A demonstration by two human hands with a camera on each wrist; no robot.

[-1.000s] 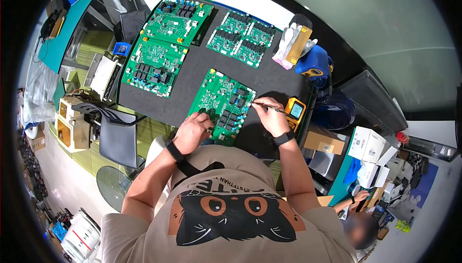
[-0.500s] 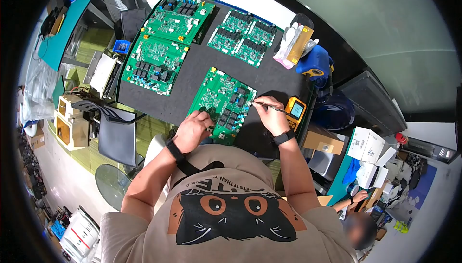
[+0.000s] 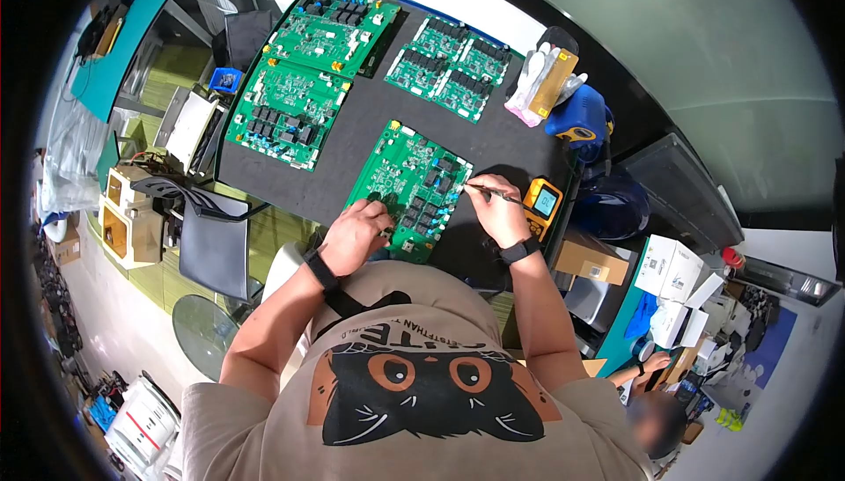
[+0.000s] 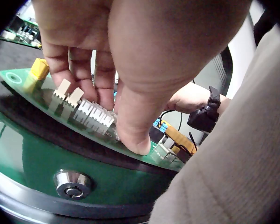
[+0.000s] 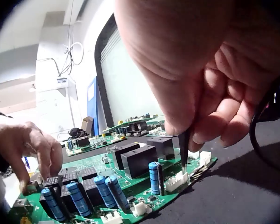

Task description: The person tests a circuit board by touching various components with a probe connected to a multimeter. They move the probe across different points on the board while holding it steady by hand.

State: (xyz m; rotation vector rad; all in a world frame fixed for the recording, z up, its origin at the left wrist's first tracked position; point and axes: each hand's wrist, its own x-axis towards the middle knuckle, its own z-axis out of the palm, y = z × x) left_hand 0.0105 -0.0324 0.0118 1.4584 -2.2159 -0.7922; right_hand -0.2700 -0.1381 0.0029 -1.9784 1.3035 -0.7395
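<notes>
A green circuit board (image 3: 409, 186) with black relays lies before the person. At its near left part, the left hand (image 3: 356, 236) grips it; in the left wrist view the thumb (image 4: 135, 135) is at the board's edge by white connectors (image 4: 94, 116), other fingers bent over the top. The right hand (image 3: 500, 214) pinches a slim dark pointed tool (image 5: 184, 148) near the board's right edge. In the right wrist view its metal tip meets a white connector (image 5: 176, 181) beside a blue cylindrical part (image 5: 154, 177); whether it touches a pin I cannot tell.
A yellow meter (image 3: 542, 202) stands right of the right hand. Two large green boards (image 3: 286, 116) are at the left, several smaller joined boards (image 3: 449, 67) at the back. Gloves (image 3: 530, 80) and a blue device (image 3: 576, 118) sit back right. A dark cable (image 5: 254, 133) hangs beside the right hand.
The head view has shifted slightly, moving the surroundings a little in the frame. Both hands keep the same hold and place on the board.
</notes>
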